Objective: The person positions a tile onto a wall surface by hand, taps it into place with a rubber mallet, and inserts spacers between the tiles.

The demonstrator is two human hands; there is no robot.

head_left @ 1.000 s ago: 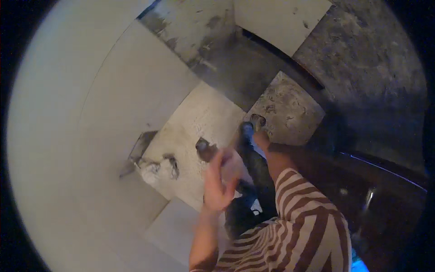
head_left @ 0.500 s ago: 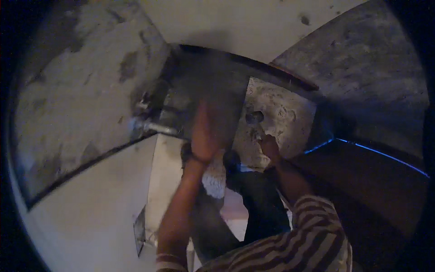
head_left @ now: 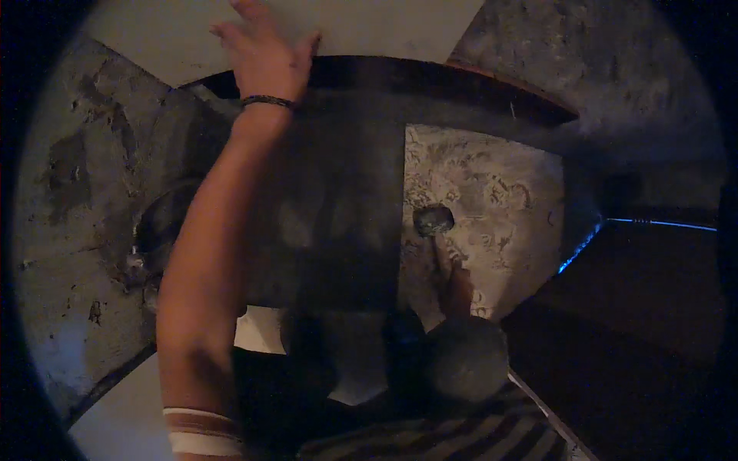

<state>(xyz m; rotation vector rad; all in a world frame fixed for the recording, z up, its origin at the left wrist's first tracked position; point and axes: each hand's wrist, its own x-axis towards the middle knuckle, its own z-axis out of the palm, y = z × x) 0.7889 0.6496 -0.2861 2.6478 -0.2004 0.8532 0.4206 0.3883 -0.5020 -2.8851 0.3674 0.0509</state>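
Observation:
My left hand (head_left: 269, 61) is stretched out far ahead, fingers spread, in front of the pale wall; a dark band circles its wrist. Whether it touches the wall cannot be told. Nothing shows in it. Lower and to the right, my right hand (head_left: 456, 292) is closed around the pale handle of a hammer-like tool (head_left: 434, 220) with a blocky dark head. The tool lies over a pale, stained board (head_left: 511, 192) with a rough, blotchy surface. Left of that board is a dark, flat panel (head_left: 338, 177), under my left forearm.
A dark curved ledge (head_left: 369, 77) runs along the far side, below the pale wall (head_left: 369, 27). A stained grey wall (head_left: 84, 200) stands at left, with a tap-like fitting (head_left: 137, 260) near it. A blue-lit edge (head_left: 580, 247) borders a dark surface (head_left: 615, 323) at right.
My left hand has moved forward and left, from over the dark panel to the pale wall. My right hand still grips the tool over the board. The view has shifted.

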